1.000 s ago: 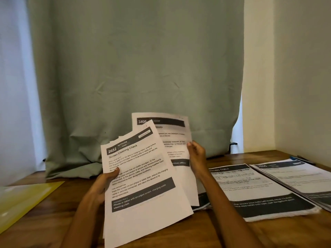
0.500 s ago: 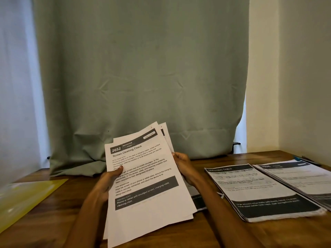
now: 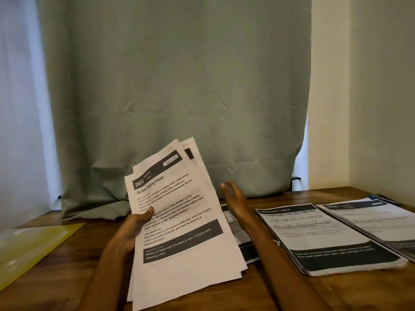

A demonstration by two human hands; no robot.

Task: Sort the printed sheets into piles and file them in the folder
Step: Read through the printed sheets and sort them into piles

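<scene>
My left hand [image 3: 132, 230] grips a tilted stack of printed sheets [image 3: 179, 223] by its left edge, thumb on the top page headed "2652 Screen Cleaning Check". My right hand [image 3: 233, 198] hovers just right of the stack with fingers loosely spread, holding nothing. A sheet [image 3: 240, 234] lies flat on the table below that hand, mostly covered by the held stack. Two piles lie to the right: one topped "Dressing Table" [image 3: 325, 239], another [image 3: 377, 218] at the far right. The yellow folder [image 3: 29, 248] lies at the left table edge.
The wooden table [image 3: 280, 288] runs to a green curtain [image 3: 175, 97] at the back and a wall [image 3: 381, 86] on the right. A blue pen [image 3: 377, 197] lies behind the far-right pile.
My right hand brought the sheet it held apart back against the stack, then let go and moved off to the right. The stack in my left hand tilted more to the right.
</scene>
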